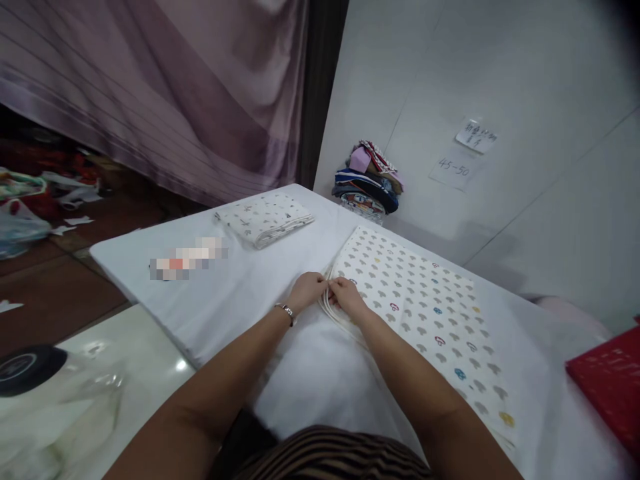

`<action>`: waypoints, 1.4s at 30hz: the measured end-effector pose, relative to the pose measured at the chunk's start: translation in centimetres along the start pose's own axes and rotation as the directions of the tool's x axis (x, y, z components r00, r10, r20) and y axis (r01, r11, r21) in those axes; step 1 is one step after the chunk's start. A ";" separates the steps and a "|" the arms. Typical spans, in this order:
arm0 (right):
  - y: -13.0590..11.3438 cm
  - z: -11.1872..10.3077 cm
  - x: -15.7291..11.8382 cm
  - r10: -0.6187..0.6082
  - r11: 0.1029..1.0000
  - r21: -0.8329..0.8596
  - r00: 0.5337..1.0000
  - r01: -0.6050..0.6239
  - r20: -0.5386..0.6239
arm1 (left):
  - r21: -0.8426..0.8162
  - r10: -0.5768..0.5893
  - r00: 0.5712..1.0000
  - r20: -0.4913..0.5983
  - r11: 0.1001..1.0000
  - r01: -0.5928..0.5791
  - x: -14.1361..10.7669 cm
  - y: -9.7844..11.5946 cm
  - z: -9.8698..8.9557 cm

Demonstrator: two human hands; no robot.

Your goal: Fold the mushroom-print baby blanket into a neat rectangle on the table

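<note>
A folded white cloth printed with grey mushroom-like shapes and a few coloured ones lies across the table. At its left corner my left hand pinches the layered edge, fingers closed. Right beside it, almost touching, my right hand is also closed on the same corner. The stacked edges of the layers curve out below my fingers. Farther back and to the left rests a second folded white cloth with small dark prints, untouched.
The white table reaches the wall. A pixelated item lies on its left part. Folded clothes are piled at the far edge. A red box or bag stands at right, and a pale surface with a tape roll at lower left.
</note>
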State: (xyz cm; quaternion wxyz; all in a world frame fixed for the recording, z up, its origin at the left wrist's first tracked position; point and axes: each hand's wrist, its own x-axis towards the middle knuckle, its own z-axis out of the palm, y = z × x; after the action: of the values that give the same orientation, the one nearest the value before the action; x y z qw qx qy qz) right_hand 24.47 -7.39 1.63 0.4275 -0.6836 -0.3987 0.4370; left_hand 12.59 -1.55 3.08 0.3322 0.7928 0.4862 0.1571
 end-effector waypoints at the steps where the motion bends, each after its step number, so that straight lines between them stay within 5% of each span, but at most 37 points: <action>1: -0.1 0.0 0.1 0.010 1.000 -0.009 1.000 -0.010 0.001 | -0.001 0.008 1.000 -0.001 1.000 -0.008 0.0 0.0 -0.1; 13: -1.2 0.0 0.0 0.082 0.996 -0.035 0.995 -0.080 0.065 | -0.054 0.065 0.993 -0.094 0.996 -0.070 -0.6 -0.5 0.1; 27: -0.9 0.3 0.6 0.029 0.996 -0.090 0.993 -0.019 0.112 | -0.123 -0.110 0.988 0.107 0.985 0.123 1.6 -0.7 0.0; 34: -0.2 0.2 0.1 -0.034 0.995 -0.094 0.994 0.044 0.101 | -0.014 -0.118 0.988 0.099 0.993 0.120 2.1 -1.0 0.0; 36: 0.4 -0.8 -0.4 -0.161 0.974 -0.160 0.987 0.162 0.017 | 0.038 -0.098 0.993 0.073 0.995 0.095 2.0 -1.0 0.0; 39: 2.1 -4.6 -2.2 -0.425 0.828 -0.442 0.900 0.344 -0.094 | 0.165 -0.058 0.998 0.004 0.985 0.056 1.9 -1.0 0.1; 42: 4.9 -10.7 -5.3 -0.486 0.594 -0.750 0.873 0.291 -0.046 | 0.319 -0.029 0.999 -0.031 0.947 0.038 1.7 -0.9 0.4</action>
State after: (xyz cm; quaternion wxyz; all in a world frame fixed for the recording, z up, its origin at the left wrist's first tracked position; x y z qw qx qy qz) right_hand 33.78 -16.40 1.12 0.2546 -0.7390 -0.6217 0.0508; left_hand 13.02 0.01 2.02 0.1954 0.8257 0.5229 0.0810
